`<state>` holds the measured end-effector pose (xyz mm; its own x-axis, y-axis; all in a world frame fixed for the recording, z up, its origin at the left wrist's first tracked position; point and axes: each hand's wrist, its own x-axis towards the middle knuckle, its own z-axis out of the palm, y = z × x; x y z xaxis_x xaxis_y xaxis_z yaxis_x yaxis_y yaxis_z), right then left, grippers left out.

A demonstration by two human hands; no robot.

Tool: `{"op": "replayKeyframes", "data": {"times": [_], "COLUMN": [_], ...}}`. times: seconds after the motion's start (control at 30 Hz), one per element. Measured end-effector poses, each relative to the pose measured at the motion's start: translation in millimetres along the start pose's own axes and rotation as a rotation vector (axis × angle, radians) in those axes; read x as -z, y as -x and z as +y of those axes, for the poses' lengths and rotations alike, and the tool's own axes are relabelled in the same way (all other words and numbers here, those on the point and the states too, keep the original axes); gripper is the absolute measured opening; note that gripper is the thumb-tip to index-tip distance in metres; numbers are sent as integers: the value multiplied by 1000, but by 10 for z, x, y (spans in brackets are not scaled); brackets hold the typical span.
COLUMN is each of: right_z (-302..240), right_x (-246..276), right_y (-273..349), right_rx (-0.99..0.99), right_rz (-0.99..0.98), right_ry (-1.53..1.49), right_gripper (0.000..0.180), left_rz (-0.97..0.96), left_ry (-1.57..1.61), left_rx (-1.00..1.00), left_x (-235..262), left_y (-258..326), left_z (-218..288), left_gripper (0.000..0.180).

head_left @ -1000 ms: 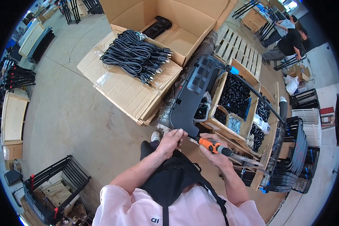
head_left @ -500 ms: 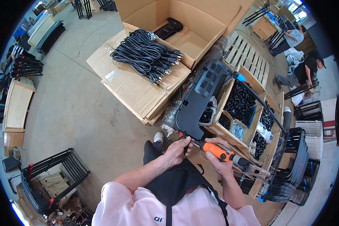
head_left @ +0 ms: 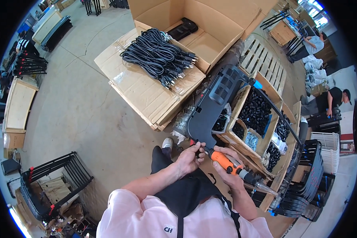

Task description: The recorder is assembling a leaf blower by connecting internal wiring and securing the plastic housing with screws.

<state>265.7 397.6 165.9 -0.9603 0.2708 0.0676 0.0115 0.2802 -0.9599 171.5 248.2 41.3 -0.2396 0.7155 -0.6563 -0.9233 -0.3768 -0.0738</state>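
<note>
My right hand (head_left: 227, 171) grips an orange and grey power screwdriver (head_left: 226, 162), its tip pointing at the near end of a long dark grey plastic panel (head_left: 212, 105). My left hand (head_left: 189, 158) pinches at the screwdriver's tip, right against the panel's lower corner. The panel lies tilted across cardboard boxes of small black parts (head_left: 256, 112). A black metal frame (head_left: 274, 112) runs beside the panel to the right.
A bundle of black cables (head_left: 157, 56) lies on flattened cardboard (head_left: 144, 93) on the left. An open cardboard box (head_left: 194, 23) stands behind it. A wooden pallet (head_left: 265, 67) lies beyond. Black racks (head_left: 53, 184) stand on the floor at lower left. Two people work far right.
My head has tipped lower and closer to the panel. My hands have stayed together at the panel's near end, with the screwdriver still at its corner.
</note>
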Motion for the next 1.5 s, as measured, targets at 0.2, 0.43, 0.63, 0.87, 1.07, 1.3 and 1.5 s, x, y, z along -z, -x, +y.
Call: {"op": "replayKeyframes", "data": {"times": [0.2, 0.43, 0.63, 0.87, 1.07, 1.3, 1.5], "right_z": [-69, -250, -2, 63, -60, -142, -189], "right_x": [-121, -276, -288, -301, -292, -71, -51], "right_y": [-145, -453, -556, -590, -575, -496, -468], "right_rx": [-87, -242, -136, -20, -118, -100, -91], "right_rz": [3, -113, -190, -193, -198, -36, -2], "right_ry": [37, 106, 175, 260, 281, -122, -146], "right_gripper": [47, 42, 34, 33, 41, 50, 52], "left_rz": [30, -19, -124, -151, -111, -53, -131], "left_ry": [-98, -322, -528, -620, -601, -239, -68], "left_rx": [-58, -53, -99, -121, -84, -50, -67], "left_x": [41, 268, 314, 266, 212, -86, -224], "left_y": [14, -21, -7, 76, 150, 228, 87], "left_z": [-13, -24, 13, 54, 151, 418, 449], "left_gripper": [32, 28, 25, 28, 27, 25, 22]}}
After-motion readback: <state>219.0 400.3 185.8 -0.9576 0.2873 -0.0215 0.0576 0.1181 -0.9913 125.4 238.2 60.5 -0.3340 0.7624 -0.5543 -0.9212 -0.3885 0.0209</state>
